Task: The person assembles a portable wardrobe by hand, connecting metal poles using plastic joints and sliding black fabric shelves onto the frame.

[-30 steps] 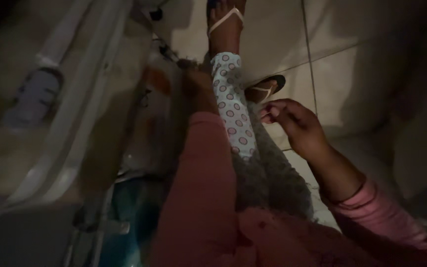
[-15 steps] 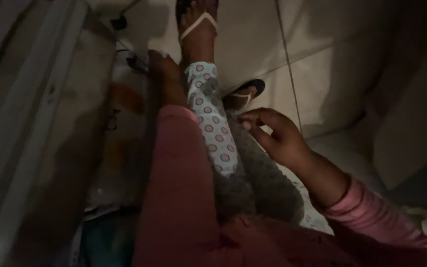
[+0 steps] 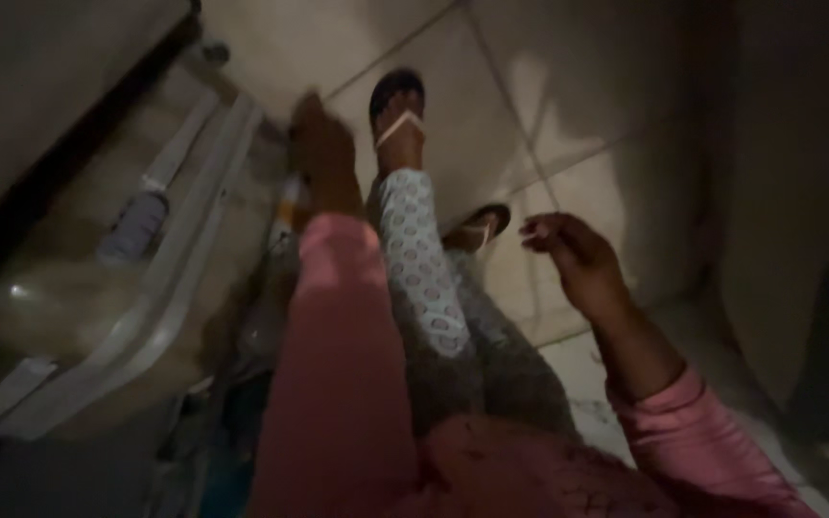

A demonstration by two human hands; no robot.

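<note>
Reaches low with the left hand (image 3: pixel 323 149), arm straight in a pink sleeve (image 3: pixel 343 364), down to the near corner of a white frame (image 3: pixel 199 221) that slants across the left of the view, close to the floor (image 3: pixel 568 86). Touches or all but touches that corner; cannot tell whether the grip there is clenched on the edge or merely laid against it, since the fingers are dark and blurred. Needs the full stretch of the arm, most likely, because the corner sits so far down beside the feet. Holds the right hand (image 3: pixel 573 254) out to the side over the pale tiles, grip released, fingers loosely curled around nothing, apart from the frame and from the legs; looks more like a counterweight for the bend than a reach for anything. Stands with one sandal (image 3: pixel 397 110) forward just beside the left hand and the other tucked back behind a spotted trouser leg (image 3: pixel 419 264), a staggered stance that seems to suit leaning toward the frame. Behind the frame's rail, upright and held in by it: a small grey bottle (image 3: pixel 131 228) and a pale rounded jug (image 3: pixel 50 302), both untouched.
</note>
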